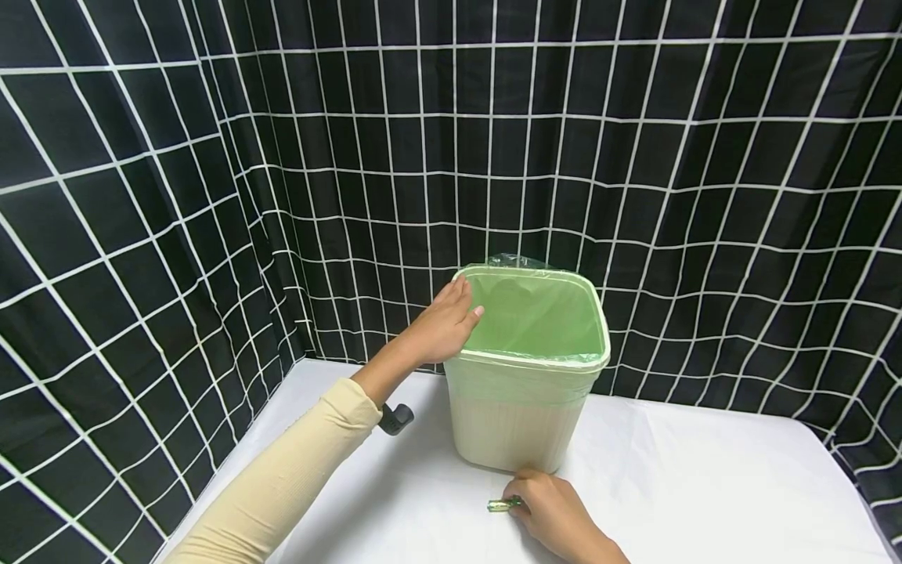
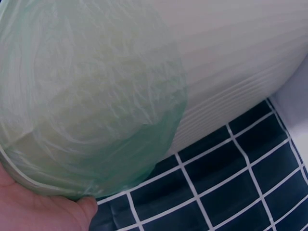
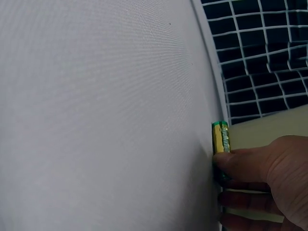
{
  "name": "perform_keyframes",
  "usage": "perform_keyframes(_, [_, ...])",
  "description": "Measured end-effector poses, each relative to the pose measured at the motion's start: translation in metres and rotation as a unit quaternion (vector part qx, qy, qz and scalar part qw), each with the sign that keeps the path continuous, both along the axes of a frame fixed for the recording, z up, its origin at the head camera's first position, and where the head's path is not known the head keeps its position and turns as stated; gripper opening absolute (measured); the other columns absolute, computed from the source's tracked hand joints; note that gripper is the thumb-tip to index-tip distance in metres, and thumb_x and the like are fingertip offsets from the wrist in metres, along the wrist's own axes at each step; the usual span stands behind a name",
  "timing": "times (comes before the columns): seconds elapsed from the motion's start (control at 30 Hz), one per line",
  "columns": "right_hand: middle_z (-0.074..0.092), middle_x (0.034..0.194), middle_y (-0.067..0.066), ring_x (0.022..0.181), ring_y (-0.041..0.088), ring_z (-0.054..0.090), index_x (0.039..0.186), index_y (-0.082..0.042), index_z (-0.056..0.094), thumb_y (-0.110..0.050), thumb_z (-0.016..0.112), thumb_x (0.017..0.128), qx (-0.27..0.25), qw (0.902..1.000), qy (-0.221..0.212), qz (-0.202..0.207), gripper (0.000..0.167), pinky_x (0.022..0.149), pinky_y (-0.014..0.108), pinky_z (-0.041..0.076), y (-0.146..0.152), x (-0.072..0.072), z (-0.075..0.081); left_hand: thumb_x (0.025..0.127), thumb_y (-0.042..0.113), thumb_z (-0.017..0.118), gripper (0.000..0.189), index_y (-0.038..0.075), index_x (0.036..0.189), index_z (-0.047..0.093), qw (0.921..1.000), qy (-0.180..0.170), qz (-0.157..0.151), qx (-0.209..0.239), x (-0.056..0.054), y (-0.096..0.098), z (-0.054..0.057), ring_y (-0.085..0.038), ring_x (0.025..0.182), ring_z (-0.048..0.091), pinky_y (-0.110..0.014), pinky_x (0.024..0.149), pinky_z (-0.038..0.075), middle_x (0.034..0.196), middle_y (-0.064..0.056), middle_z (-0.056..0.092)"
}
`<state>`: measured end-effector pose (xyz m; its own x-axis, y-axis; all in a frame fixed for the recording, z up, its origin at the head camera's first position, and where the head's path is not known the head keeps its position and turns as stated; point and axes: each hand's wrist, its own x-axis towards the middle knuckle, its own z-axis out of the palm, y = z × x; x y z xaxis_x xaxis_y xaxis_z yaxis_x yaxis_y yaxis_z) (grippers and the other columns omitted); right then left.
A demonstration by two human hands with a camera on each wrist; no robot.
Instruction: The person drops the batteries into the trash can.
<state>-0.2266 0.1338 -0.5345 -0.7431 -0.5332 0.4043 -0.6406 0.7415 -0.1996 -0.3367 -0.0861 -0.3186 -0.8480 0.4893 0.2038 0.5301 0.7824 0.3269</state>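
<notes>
A cream waste bin [image 1: 517, 427] stands upright on the white table. A translucent green bag [image 1: 535, 317] lines it and folds down over the outside of its rim. My left hand [image 1: 444, 321] rests on the bin's left rim, its fingers fairly straight and the thumb toward the opening. In the left wrist view, that hand [image 2: 45, 209] touches the bag's edge. Low in front of the bin, my right hand [image 1: 553, 509] pinches green-and-gold batteries [image 3: 221, 137] between thumb and fingers, close to the tabletop. Their lower part is hidden by the thumb.
The white-covered table [image 1: 705, 478] extends to both sides of the bin. Behind it and on the left hangs a black curtain [image 1: 395, 141] with a white grid. A dark camera mount [image 1: 397, 419] sticks out below my left wrist.
</notes>
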Motion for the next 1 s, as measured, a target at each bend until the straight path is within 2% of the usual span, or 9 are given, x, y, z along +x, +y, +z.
perform_keyframes(0.17, [0.063,0.079,-0.012,0.07,0.005,0.06,0.08,-0.02,0.077,-0.006,0.087,0.072,0.006,0.9999,0.013,0.001,0.019,0.058,0.028,0.052,0.001,0.002,0.005,0.112,0.034,0.022,0.064,-0.01,0.157,0.014,1.0,0.001,0.001,-0.001,-0.001,0.0,0.0,-0.032,0.156,0.0,-0.039,0.126,0.003,0.167,-0.024,0.006])
perform_keyframes(0.37, [0.063,0.079,-0.011,0.069,0.007,0.062,0.081,-0.019,0.076,-0.005,0.089,0.07,0.007,0.9991,0.041,0.0,0.022,0.055,0.027,0.052,0.0,0.006,0.019,0.112,0.034,0.021,0.064,-0.011,0.156,0.013,1.0,0.005,-0.001,-0.005,-0.002,0.0,-0.001,-0.032,0.156,0.001,-0.04,0.126,0.004,0.167,-0.025,0.005])
perform_keyframes(0.57, [0.062,0.079,-0.014,0.072,0.007,0.063,0.082,-0.02,0.076,-0.005,0.09,0.069,0.002,0.9979,0.064,0.009,0.024,0.055,0.027,0.052,-0.004,0.011,0.038,0.112,0.035,0.022,0.064,-0.011,0.157,0.013,1.0,0.003,0.0,-0.002,-0.002,0.0,-0.001,-0.033,0.156,0.001,-0.041,0.126,0.005,0.167,-0.025,0.005])
perform_keyframes(1.0, [0.06,0.082,-0.012,0.07,0.007,0.061,0.085,-0.018,0.074,-0.005,0.092,0.066,-0.005,0.9867,0.158,0.038,0.029,0.054,0.028,0.052,-0.006,0.029,0.087,0.112,0.035,0.022,0.064,-0.011,0.157,0.014,1.0,0.001,0.001,0.001,-0.001,0.001,0.0,-0.033,0.156,0.001,-0.039,0.126,0.004,0.167,-0.025,0.005])
